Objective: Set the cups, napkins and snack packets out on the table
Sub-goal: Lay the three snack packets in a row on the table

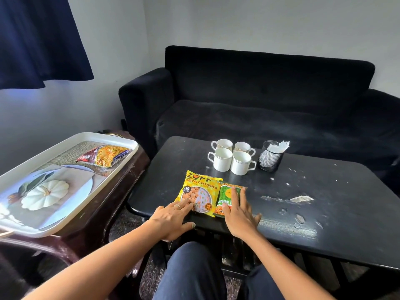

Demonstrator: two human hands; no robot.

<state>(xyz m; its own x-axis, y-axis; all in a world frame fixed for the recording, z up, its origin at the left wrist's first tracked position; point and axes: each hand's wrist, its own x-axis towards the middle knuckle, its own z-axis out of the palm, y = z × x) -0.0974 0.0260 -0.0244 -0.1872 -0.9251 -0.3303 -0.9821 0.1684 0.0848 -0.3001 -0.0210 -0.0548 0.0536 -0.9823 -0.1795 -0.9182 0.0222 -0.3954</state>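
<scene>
On the left, a glossy white tray (pixel 65 146) with a printed pumpkin picture holds one crinkly red-and-yellow packet (pixel 105 155). The left hand (pixel 173 219) lies flat, fingers together, on the shiny yellow packet (pixel 200 194). Touching it, the green packet (pixel 229 197) sits under the right hand (pixel 240 217), fingers spread. Behind stand four smooth white cups (pixel 230 158) and a dark mesh napkin holder (pixel 270 155) on the scuffed black table (pixel 324 191).

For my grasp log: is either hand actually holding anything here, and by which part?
Nothing is gripped. The left hand lies flat on the yellow packet's near corner; the right hand lies flat on the green packet.
</scene>
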